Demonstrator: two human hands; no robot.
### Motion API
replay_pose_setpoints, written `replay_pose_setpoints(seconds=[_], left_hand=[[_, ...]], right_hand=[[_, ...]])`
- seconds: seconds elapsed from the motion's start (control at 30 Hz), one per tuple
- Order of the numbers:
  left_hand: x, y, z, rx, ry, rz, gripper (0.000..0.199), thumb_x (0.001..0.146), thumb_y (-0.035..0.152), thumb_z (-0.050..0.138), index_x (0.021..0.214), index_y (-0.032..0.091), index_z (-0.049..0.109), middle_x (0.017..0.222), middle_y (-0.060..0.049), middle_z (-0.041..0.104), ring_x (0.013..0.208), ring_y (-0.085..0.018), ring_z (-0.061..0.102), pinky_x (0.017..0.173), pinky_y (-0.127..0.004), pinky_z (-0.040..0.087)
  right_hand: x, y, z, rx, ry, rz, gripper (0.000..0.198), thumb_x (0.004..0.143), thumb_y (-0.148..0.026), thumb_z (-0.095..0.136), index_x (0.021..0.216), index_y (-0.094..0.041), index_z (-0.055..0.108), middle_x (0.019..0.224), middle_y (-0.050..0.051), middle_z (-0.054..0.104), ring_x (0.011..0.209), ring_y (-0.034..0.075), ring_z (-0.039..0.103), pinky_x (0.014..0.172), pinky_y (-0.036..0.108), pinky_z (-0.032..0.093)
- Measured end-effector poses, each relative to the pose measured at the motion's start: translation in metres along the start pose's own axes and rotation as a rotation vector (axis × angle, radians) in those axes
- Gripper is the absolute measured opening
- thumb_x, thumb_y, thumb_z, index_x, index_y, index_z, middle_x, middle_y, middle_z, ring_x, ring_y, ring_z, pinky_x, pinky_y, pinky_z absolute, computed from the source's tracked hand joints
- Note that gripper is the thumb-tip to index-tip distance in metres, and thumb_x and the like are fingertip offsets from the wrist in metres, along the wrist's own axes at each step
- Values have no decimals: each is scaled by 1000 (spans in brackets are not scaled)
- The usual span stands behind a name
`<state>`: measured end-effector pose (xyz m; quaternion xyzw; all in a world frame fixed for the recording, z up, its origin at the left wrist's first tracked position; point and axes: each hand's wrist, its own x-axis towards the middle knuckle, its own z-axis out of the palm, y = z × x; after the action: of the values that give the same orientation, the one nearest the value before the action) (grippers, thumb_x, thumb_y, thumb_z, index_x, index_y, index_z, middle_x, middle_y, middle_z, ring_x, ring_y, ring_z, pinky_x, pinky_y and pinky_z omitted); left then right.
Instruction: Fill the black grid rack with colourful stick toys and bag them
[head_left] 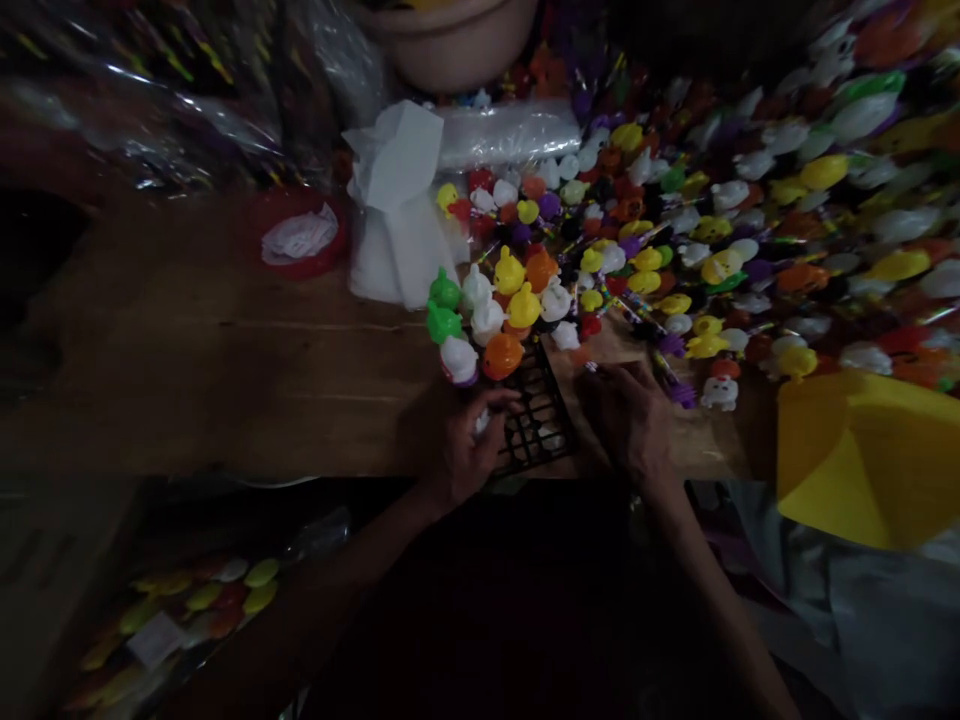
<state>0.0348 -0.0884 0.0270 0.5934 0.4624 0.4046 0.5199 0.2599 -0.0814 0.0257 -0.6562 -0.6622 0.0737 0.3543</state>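
A black grid rack (536,410) lies at the table's front edge, and several small plastic toy heads (487,310) in green, white, yellow and orange stand upright at its far part. My left hand (469,450) is closed beside the rack's left side, its fingers curled around a small white piece (481,421) whose kind I cannot make out. On the right of the rack, my right hand (634,415) pinches the patterned end of a toy-topped stick (591,367); its orange top is blurred. Dim light hides part of the fingers.
Many toy-topped sticks (705,260) are heaped across the right of the wooden table (187,370). A red bowl of white paper slips (274,255), white sheets (401,230) and a plastic roll (510,135) lie behind. Yellow sheet (862,460) overhangs the front right. Pink basin (457,45) stands at back.
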Motion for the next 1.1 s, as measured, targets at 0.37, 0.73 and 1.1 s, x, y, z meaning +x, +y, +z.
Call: replay_pose_setpoints(seconds=[0.37,0.73,1.1], left_hand=[[-4,17,-8,139,20,35,17,94,26,57,103,20,71,69,2,68,58,-10,60,59,-19,46],[-8,-8,-27,785,-26,623,35,88,-1,46,109,14,71,118,-10,74,103,-19,73,90,-30,63],[-2,92,-57,890,200,668,33,96,5,49,124,14,65,128,-8,71,114,-15,70,99,-24,56]], right_hand=[[-12,-19,-9,312,-62,122,19,93,-38,63,97,-21,70,87,5,74,77,22,69,68,33,53],[-5,-43,27,416,-10,197,26,89,-47,67,95,-23,72,90,5,75,81,21,70,74,34,57],[-4,-29,33,127,56,-114,23,95,-36,57,83,-21,69,70,4,70,60,19,63,58,30,51]])
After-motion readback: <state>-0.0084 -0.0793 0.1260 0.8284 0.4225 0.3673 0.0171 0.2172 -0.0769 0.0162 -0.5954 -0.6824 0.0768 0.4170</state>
